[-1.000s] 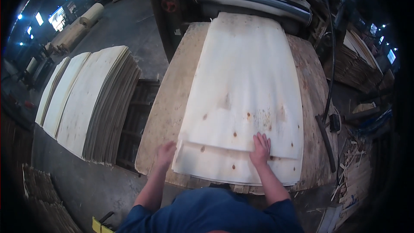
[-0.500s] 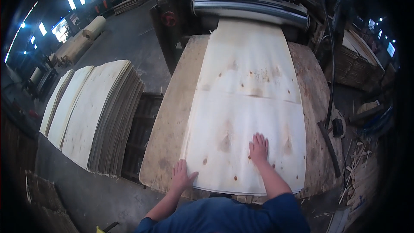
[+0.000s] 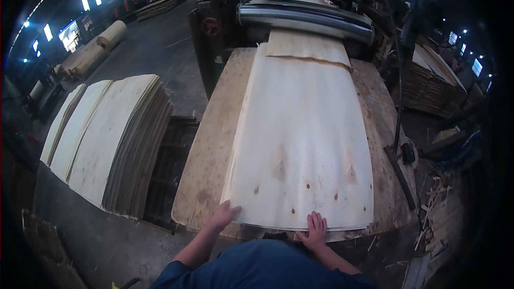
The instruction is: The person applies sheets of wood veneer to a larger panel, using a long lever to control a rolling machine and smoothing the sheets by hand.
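Note:
A stack of pale wood veneer sheets [image 3: 300,128], marked with brown knots, lies on a worn wooden table in front of me. On its near edge rests my right hand [image 3: 315,229], fingers extended and thumb apart. My left hand [image 3: 224,215] touches the stack's near left corner, its thumb toward the sheets and its fingers loosely extended. At the far end, another veneer sheet [image 3: 308,48] reaches under a shiny metal roller [image 3: 305,18], its ragged trailing edge lying over the stack.
The wooden tabletop [image 3: 206,144] shows on both sides of the stack. Stacked veneer [image 3: 107,139] stands at left, with logs [image 3: 93,56] farther back. A dark bar [image 3: 400,179] lies along the table's right side, near wood scraps [image 3: 439,214]. A red handwheel [image 3: 210,26] sits by the roller.
The top veneer sheet has slid away from me into the roller, baring the sheet below. My right hand has drawn back to the near edge. My left hand stays near the corner.

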